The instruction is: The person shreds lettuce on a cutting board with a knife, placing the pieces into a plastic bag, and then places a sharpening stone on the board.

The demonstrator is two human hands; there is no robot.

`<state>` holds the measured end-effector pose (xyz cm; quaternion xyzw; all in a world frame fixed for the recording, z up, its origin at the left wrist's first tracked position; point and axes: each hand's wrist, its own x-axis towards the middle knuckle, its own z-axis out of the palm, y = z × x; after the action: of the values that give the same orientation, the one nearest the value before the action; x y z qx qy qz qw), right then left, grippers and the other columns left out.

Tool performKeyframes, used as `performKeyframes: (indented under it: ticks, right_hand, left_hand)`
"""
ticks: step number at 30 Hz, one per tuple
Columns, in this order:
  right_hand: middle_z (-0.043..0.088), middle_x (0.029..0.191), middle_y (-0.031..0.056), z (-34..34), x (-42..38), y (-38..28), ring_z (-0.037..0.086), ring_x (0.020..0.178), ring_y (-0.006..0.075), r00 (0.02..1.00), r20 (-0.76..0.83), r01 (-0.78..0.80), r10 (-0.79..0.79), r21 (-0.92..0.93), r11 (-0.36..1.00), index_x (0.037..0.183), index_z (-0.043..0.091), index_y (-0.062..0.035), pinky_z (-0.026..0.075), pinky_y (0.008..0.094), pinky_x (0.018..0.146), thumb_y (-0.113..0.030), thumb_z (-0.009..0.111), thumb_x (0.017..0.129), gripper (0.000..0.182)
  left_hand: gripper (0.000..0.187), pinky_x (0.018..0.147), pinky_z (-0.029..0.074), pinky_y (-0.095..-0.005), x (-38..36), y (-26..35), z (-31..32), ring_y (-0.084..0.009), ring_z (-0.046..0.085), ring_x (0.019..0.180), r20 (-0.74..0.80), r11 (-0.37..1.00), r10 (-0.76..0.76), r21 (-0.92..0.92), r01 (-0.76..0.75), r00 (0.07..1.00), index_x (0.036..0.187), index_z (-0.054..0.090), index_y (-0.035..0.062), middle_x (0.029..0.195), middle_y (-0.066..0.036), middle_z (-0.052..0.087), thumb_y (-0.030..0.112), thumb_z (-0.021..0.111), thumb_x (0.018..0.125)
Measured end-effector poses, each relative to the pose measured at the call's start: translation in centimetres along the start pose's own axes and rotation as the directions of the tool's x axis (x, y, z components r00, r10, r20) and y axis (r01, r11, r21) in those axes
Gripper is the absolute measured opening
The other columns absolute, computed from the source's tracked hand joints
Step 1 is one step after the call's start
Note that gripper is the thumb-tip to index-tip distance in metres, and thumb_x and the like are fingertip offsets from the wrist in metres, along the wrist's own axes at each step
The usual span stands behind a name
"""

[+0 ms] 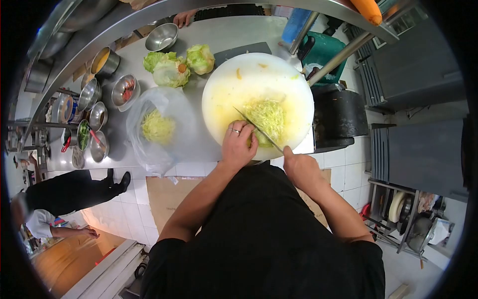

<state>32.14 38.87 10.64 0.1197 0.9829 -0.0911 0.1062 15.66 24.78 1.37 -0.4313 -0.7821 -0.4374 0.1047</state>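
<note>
My right hand (302, 172) is closed round the handle of a kitchen knife (260, 128), whose blade slants up and left across the round white cutting board (224, 89). Just left of the blade, my left hand (239, 145), with a ring on one finger, has its fingers curled on a piece of lettuce (264, 140), mostly hidden by hand and blade. Beyond the blade lies a heap of shredded lettuce (266, 115). More shreds (158, 127) sit in a clear plastic bag (144, 102) to the left. Two partly trimmed lettuce heads (172, 72) (200, 59) rest behind the bag.
Several metal bowls (162, 38) stand along the steel counter (117, 144), some holding food. A steel rail (209, 5) runs overhead at the back, with a post (341, 59) right of the board. Another person (64, 194) stands at the left; someone's hand (184, 18) shows at the far edge.
</note>
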Motion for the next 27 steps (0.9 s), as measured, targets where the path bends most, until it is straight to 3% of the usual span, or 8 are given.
performKeyframes:
  ticks: [6,9,11,18,23,27]
  right_hand:
    - [0.069,0.063,0.0159,-4.6,-0.7,-0.3,0.073,0.061,0.0328,0.997,0.076,0.018,-0.011,-0.090,0.996,0.100,0.055,-0.0042,0.059,0.0448,0.055,-0.008,0.063,0.090,0.014]
    - [0.069,0.063,0.0156,-3.6,-1.3,-0.9,0.074,0.061,0.0320,0.998,0.061,-0.022,0.027,-0.083,0.996,0.100,0.056,-0.0046,0.058,0.0434,0.055,-0.009,0.062,0.091,0.012]
    - [0.069,0.064,0.0153,0.4,0.1,0.2,0.074,0.062,0.0311,0.998,0.049,-0.032,0.035,-0.048,0.998,0.100,0.056,-0.0049,0.058,0.0425,0.055,-0.009,0.061,0.091,0.011]
    - [0.068,0.063,0.0176,-5.4,-1.6,-1.6,0.072,0.061,0.0358,0.995,0.090,-0.037,0.040,-0.038,0.999,0.099,0.056,-0.0038,0.059,0.0470,0.057,-0.010,0.059,0.094,0.008]
    - [0.068,0.063,0.0172,1.2,0.5,0.6,0.072,0.061,0.0366,0.999,0.033,-0.045,0.043,0.039,0.998,0.099,0.056,-0.0027,0.059,0.0471,0.058,-0.011,0.059,0.095,0.010]
    - [0.069,0.064,0.0171,-1.9,0.3,0.2,0.073,0.061,0.0359,0.998,0.043,-0.040,0.039,0.027,0.999,0.100,0.056,-0.0024,0.059,0.0470,0.058,-0.013,0.060,0.095,0.012]
  left_hand:
    - [0.020,0.084,0.051,-0.0452,0.0,-0.2,0.2,-0.0376,0.061,0.097,-0.005,1.000,0.004,-0.003,-0.004,1.000,0.097,0.063,0.0022,0.104,-0.017,0.060,0.000,0.072,0.080]
    - [0.020,0.084,0.051,-0.0452,-0.1,-0.1,0.2,-0.0374,0.061,0.096,-0.008,1.000,-0.009,-0.001,0.009,1.000,0.097,0.063,0.0025,0.103,-0.017,0.060,0.001,0.072,0.080]
    - [0.020,0.083,0.051,-0.0453,-0.3,-0.3,0.2,-0.0373,0.060,0.096,0.005,1.000,-0.008,-0.003,0.008,1.000,0.097,0.063,0.0027,0.103,-0.017,0.060,0.001,0.072,0.079]
    - [0.020,0.082,0.051,-0.0446,-0.3,-0.5,0.3,-0.0366,0.060,0.094,-0.007,1.000,0.003,0.000,-0.003,1.000,0.097,0.062,0.0031,0.101,-0.016,0.060,0.000,0.072,0.079]
    - [0.018,0.082,0.051,-0.0443,-0.3,-0.2,0.3,-0.0363,0.060,0.094,-0.020,1.000,0.012,-0.014,-0.012,1.000,0.096,0.063,0.0030,0.101,-0.016,0.060,-0.001,0.071,0.080]
    - [0.017,0.082,0.051,-0.0442,-0.3,-0.4,0.4,-0.0362,0.060,0.094,-0.034,1.000,0.021,-0.014,-0.021,0.999,0.094,0.064,0.0026,0.101,-0.016,0.060,-0.002,0.071,0.080]
